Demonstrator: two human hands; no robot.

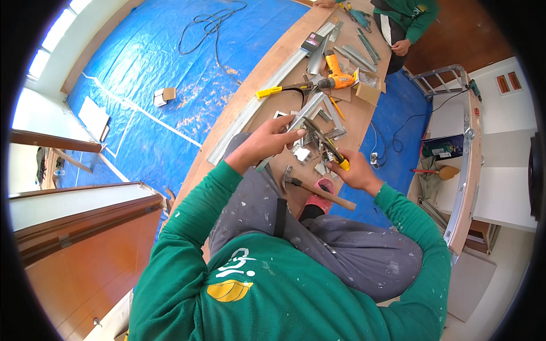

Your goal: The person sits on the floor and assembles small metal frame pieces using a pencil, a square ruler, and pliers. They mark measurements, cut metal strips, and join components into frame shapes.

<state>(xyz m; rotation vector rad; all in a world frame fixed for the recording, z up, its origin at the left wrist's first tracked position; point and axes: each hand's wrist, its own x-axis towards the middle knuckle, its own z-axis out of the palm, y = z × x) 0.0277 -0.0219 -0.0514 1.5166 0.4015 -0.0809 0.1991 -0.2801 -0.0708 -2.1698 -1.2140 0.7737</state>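
My right hand [355, 171] is wrapped round the yellow-and-black handles of metal snips [321, 136], whose jaws point up and left. My left hand [268, 141] pinches a grey metal strip [297, 120] between thumb and fingers, close to the jaws. Whether the jaws bite into the strip cannot be made out. Just beyond lies a grey metal frame [335, 116] on the wooden board [259, 116]. Small shiny metal pieces [301, 153] are scattered below the snips. A claw hammer [318, 190] with a wooden handle rests nearest my legs.
Farther along the board are an orange drill [339, 74], a yellow-handled tool [270, 92], a cardboard box [369, 91] and metal profiles [355, 58]. A co-worker in a green sleeve [422, 25] sits at the far end. Blue sheeting [165, 62] covers the floor; a ladder [441, 74] stands right.
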